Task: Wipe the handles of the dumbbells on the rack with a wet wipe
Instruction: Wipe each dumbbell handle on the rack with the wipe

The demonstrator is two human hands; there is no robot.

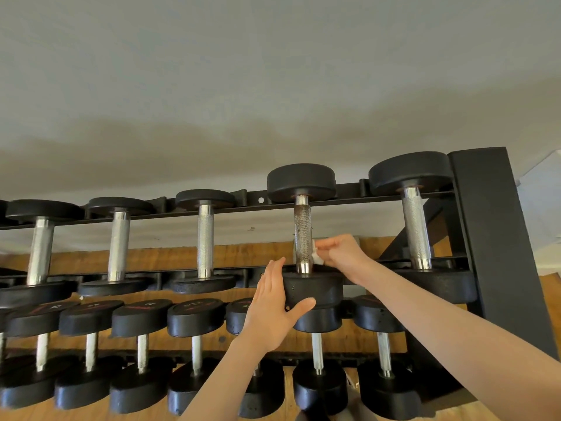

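Pinching a small white wet wipe between curled fingertips, the right hand presses it against the right side of a dark, tarnished knurled handle, low down near the collar. That handle belongs to the fourth dumbbell from the left on the upper tier of a black metal rack. The left hand is spread flat with straight fingers, its palm against the left side of the near weight head of that same dumbbell, thumb reaching across under the head's front face; it holds nothing.

Both forearms reach up from the lower edge of the view, the right one crossing in front of the lower tier.

To the right of the dark handle stands a larger dumbbell with a bright silver handle, just beside the rack's thick upright post. To the left, three more silver handles run along the upper tier, each between black round heads. Below, a second row of smaller dumbbells sits on the lower tier, with red markings on their heads too blurred to read. A wooden panel shows behind the rack, and a plain pale wall fills the view above it.
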